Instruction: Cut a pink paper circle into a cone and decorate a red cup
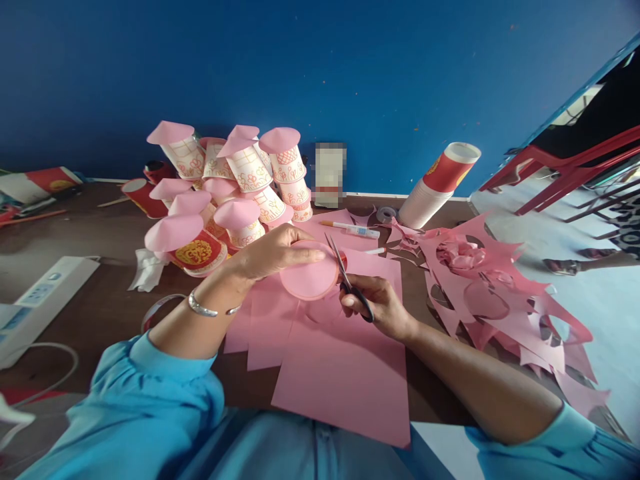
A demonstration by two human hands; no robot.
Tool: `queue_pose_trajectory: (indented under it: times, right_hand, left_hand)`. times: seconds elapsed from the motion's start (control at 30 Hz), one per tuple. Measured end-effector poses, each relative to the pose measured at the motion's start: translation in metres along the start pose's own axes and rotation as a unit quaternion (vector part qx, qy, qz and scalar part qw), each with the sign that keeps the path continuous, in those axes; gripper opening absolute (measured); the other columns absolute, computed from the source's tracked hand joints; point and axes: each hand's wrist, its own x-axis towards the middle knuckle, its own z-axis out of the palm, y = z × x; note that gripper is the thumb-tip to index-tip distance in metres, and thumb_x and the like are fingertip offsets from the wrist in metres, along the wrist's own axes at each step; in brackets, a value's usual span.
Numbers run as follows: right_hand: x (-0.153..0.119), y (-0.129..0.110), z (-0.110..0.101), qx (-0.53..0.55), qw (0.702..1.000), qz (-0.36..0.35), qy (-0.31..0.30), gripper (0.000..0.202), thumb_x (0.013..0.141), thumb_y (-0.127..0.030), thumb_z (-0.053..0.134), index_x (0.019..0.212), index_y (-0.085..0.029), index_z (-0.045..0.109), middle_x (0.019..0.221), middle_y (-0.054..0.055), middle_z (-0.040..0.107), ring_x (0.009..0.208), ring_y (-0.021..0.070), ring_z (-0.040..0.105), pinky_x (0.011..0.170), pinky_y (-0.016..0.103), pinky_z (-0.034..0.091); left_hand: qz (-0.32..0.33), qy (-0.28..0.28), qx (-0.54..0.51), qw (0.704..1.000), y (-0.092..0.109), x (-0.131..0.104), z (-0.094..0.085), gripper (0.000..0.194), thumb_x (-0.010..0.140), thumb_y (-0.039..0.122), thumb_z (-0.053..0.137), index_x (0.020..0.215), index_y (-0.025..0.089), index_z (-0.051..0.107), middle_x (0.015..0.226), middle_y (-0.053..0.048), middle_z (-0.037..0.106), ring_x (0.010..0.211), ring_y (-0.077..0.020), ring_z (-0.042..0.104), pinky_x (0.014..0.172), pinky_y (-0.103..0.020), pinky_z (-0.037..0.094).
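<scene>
The left hand (280, 255) grips a pink paper circle (309, 279), its thumb lying flat across the top face; the fingers beneath are mostly hidden. The right hand (384, 305) is closed around a pair of scissors (361, 301), with its fingers at the dark handles and the blades slanting up and to the left, just beside the circle's right edge; whether they touch the paper is hard to tell. The circle is held near the middle of the brown table (200, 353), above several overlapping pink sheets (345, 387) that reach toward the person's blue shirt (280, 447). A silver bracelet (203, 308) sits on the left wrist. Beyond the left hand stands a crowded group of decorated paper cups (253, 172), many topped with pink paper cones (175, 231), some cups stacked on others. Behind the circle, a white marker (363, 231) lies on pink paper, and a roll of tape (386, 215) is near a leaning stack of cups (425, 203). Cut pink scraps (493, 307) spread along the table's right side, with a crumpled piece (460, 255) among them. A blue wall (350, 80) rises behind the table, and a red chair (533, 175) stands at the far right.
</scene>
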Motion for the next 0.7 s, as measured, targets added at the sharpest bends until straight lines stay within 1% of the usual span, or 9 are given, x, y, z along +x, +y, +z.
queue_pose_trajectory:
  times: [0.1,0.2,0.33,0.43,0.53,0.7]
  right_hand:
    - [-0.0002,0.0002,0.0002,0.004,1.000,0.007,0.004,0.047,0.084,-0.062,0.079,0.076,-0.018,0.063,0.062,-0.001,0.059,0.058,0.0118,0.050,0.057,0.027,0.040]
    - [0.0001,-0.0009,0.0007,0.012,1.000,0.009,0.003,0.047,0.083,-0.061,0.080,0.074,-0.019,0.063,0.060,-0.002,0.058,0.057,0.0115,0.050,0.055,0.026,0.040]
    - [0.0004,-0.0024,0.0010,0.019,1.000,0.009,-0.003,0.044,0.082,-0.060,0.081,0.080,-0.019,0.067,0.059,-0.003,0.057,0.055,0.0114,0.049,0.055,0.026,0.042]
    - [0.0000,-0.0021,0.0006,0.015,1.000,0.010,-0.006,0.043,0.084,-0.061,0.079,0.083,-0.019,0.068,0.060,-0.003,0.058,0.055,0.0115,0.049,0.055,0.027,0.042]
    - [-0.0007,-0.0008,-0.0001,0.011,1.000,0.006,-0.008,0.044,0.087,-0.061,0.075,0.083,-0.018,0.067,0.060,-0.002,0.059,0.055,0.0114,0.050,0.055,0.027,0.041]
    - [-0.0016,0.0007,-0.0006,0.016,1.000,0.002,-0.010,0.043,0.090,-0.060,0.074,0.085,-0.017,0.067,0.060,-0.002,0.058,0.055,0.0111,0.048,0.055,0.027,0.038]
  left_hand:
    - [-0.001,0.003,0.013,1.000,0.0003,0.0001,-0.0002,0.032,0.092,0.043,0.065,0.085,0.015,0.080,0.070,-0.001,0.064,0.067,-0.0137,0.053,0.064,-0.027,0.041]
    - [-0.003,-0.001,0.018,1.000,0.0014,-0.0001,-0.0004,0.032,0.091,0.043,0.065,0.085,0.016,0.080,0.068,-0.001,0.061,0.065,-0.0140,0.052,0.063,-0.027,0.041]
    - [-0.009,-0.002,0.013,1.000,0.0035,-0.0011,-0.0002,0.031,0.091,0.043,0.065,0.085,0.016,0.080,0.067,0.000,0.060,0.065,-0.0137,0.050,0.063,-0.027,0.040]
    - [-0.012,-0.001,0.012,1.000,0.0039,-0.0015,0.0000,0.030,0.091,0.041,0.064,0.081,0.016,0.077,0.068,0.000,0.059,0.066,-0.0132,0.050,0.064,-0.027,0.040]
    - [-0.001,0.005,0.022,1.000,0.0029,-0.0012,-0.0003,0.032,0.091,0.041,0.065,0.073,0.016,0.072,0.065,0.001,0.055,0.063,-0.0127,0.048,0.062,-0.027,0.039]
    - [0.014,0.019,0.027,0.999,0.0019,-0.0007,-0.0009,0.041,0.088,0.044,0.069,0.059,0.018,0.056,0.057,0.002,0.045,0.057,-0.0116,0.043,0.056,-0.027,0.036]
